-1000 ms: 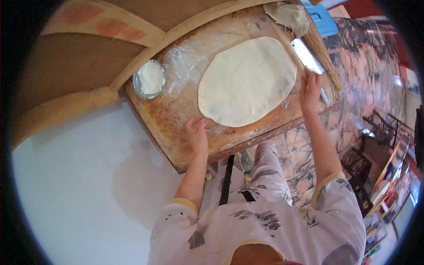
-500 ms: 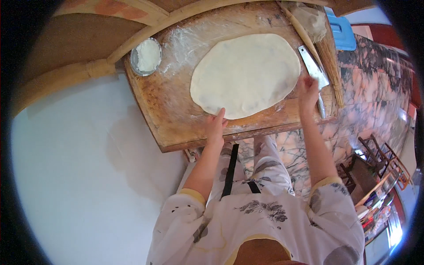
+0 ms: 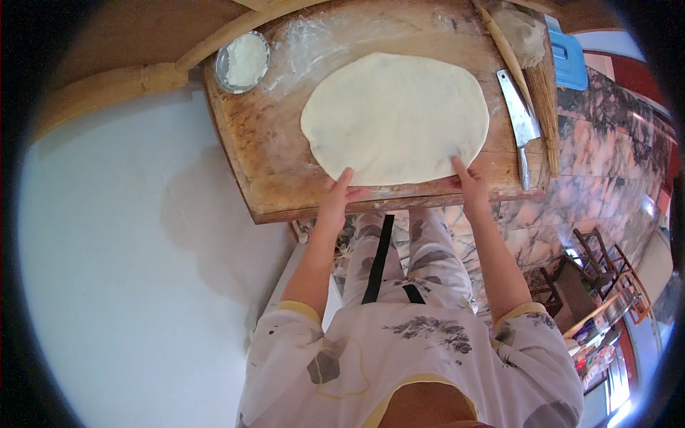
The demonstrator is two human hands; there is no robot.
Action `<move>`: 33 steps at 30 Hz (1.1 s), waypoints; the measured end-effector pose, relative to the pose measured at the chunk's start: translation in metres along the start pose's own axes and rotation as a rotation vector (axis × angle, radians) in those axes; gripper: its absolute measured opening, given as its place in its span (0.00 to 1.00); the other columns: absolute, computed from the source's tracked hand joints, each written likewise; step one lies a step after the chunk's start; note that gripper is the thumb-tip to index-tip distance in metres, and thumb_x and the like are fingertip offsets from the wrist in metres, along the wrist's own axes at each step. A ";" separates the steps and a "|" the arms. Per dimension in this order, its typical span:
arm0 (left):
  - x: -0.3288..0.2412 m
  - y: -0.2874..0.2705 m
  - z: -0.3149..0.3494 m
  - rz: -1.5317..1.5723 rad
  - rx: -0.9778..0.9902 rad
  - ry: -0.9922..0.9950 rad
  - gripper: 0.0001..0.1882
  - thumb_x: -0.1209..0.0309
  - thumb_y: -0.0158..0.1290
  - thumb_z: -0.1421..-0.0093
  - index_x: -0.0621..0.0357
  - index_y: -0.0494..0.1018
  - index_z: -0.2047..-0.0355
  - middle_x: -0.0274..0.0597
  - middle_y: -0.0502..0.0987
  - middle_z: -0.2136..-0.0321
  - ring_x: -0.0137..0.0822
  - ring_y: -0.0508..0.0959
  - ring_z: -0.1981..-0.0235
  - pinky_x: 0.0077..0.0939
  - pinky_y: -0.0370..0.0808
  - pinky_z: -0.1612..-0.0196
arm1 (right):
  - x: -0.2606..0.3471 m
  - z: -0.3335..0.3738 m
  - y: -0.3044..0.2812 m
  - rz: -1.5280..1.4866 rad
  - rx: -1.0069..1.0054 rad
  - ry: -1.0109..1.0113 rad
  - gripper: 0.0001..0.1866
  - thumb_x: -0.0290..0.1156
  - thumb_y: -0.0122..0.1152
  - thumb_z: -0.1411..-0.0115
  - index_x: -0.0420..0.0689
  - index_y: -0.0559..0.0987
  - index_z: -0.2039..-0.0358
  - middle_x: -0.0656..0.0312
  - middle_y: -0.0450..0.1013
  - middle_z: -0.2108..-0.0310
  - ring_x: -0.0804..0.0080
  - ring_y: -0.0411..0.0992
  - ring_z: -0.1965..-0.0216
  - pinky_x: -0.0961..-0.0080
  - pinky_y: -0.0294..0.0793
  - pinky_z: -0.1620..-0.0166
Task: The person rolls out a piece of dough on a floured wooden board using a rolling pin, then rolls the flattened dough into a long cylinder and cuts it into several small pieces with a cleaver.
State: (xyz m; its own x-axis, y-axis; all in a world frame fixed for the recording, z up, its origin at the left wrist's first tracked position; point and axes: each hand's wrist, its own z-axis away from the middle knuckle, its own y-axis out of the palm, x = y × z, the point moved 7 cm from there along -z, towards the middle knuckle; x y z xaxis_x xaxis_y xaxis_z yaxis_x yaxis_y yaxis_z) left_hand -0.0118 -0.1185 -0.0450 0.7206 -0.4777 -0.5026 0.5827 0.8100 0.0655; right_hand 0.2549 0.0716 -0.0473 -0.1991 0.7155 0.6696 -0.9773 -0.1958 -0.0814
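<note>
A wide, flat sheet of dough (image 3: 396, 118), pale and roughly oval, lies on the floured wooden board (image 3: 264, 175). My left hand (image 3: 337, 198) pinches its near edge on the left, thumb on top and the fingers lower, partly hidden. Farther right along the same edge, my right hand (image 3: 472, 187) does likewise, its thumb on the dough and its other fingers mostly out of sight beneath. To the right of the dough lies a broad-bladed metal knife (image 3: 519, 121), its handle toward me.
A metal bowl of white flour (image 3: 243, 63) stands at the board's far left corner. Along the right side lie a rolling pin (image 3: 503, 46), a straw brush (image 3: 544, 107) and a crumpled clear bag (image 3: 519, 36). Past them is a blue plastic object (image 3: 569, 60).
My right hand has moved left and nearer, from beside the knife to the dough's near edge. My left hand has shifted slightly left along that edge.
</note>
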 end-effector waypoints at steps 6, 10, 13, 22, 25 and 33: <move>-0.006 -0.021 -0.019 0.015 -0.113 -0.001 0.22 0.57 0.59 0.36 0.61 0.72 0.51 0.44 0.79 0.57 0.36 0.80 0.58 0.30 0.80 0.56 | -0.030 0.006 0.000 -0.152 -0.106 0.112 0.16 0.38 0.64 0.36 0.34 0.80 0.60 0.58 0.78 0.69 0.73 0.77 0.75 0.78 0.80 0.72; -0.015 -0.025 -0.028 -0.057 -0.140 -0.082 0.21 0.55 0.58 0.36 0.61 0.73 0.54 0.42 0.79 0.60 0.36 0.81 0.64 0.31 0.81 0.60 | -0.027 0.005 -0.003 -0.131 -0.148 0.147 0.16 0.38 0.63 0.35 0.35 0.78 0.62 0.57 0.78 0.70 0.73 0.76 0.75 0.77 0.79 0.71; -0.017 -0.027 -0.022 -0.159 -0.123 -0.042 0.20 0.54 0.57 0.35 0.60 0.74 0.57 0.42 0.79 0.63 0.36 0.81 0.69 0.32 0.81 0.64 | -0.035 0.005 -0.022 -0.128 -0.216 0.039 0.13 0.36 0.63 0.35 0.37 0.77 0.64 0.58 0.77 0.70 0.71 0.77 0.74 0.76 0.79 0.70; -0.037 0.052 0.031 -1.387 0.303 1.391 0.21 0.56 0.62 0.44 0.49 0.74 0.53 0.34 0.74 0.61 0.36 0.76 0.59 0.34 0.75 0.56 | 0.020 0.062 0.065 1.100 0.201 -1.186 0.19 0.30 0.70 0.47 0.47 0.77 0.53 0.59 0.72 0.56 0.59 0.72 0.56 0.66 0.74 0.54; -0.030 0.071 0.018 -1.431 0.486 1.534 0.23 0.57 0.63 0.45 0.46 0.74 0.50 0.30 0.74 0.59 0.35 0.74 0.58 0.33 0.74 0.54 | 0.010 0.058 0.084 1.205 0.383 -1.444 0.22 0.33 0.65 0.44 0.47 0.76 0.47 0.63 0.71 0.52 0.63 0.71 0.51 0.67 0.71 0.47; -0.031 0.077 0.009 -1.328 0.615 1.572 0.17 0.64 0.63 0.46 0.46 0.78 0.55 0.29 0.74 0.63 0.33 0.75 0.60 0.31 0.75 0.57 | 0.018 0.049 0.085 1.195 0.613 -1.506 0.22 0.31 0.64 0.47 0.43 0.77 0.50 0.61 0.72 0.54 0.65 0.72 0.53 0.67 0.73 0.51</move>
State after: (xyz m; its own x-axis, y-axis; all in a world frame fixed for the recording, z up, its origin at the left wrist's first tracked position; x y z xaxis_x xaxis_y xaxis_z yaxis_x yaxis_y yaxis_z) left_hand 0.0138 -0.0441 -0.0166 -0.7485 0.3443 -0.5668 0.5986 -0.0170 -0.8009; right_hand 0.1721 0.0353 -0.0056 -0.0767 -0.8798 0.4691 -0.2126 -0.4452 -0.8698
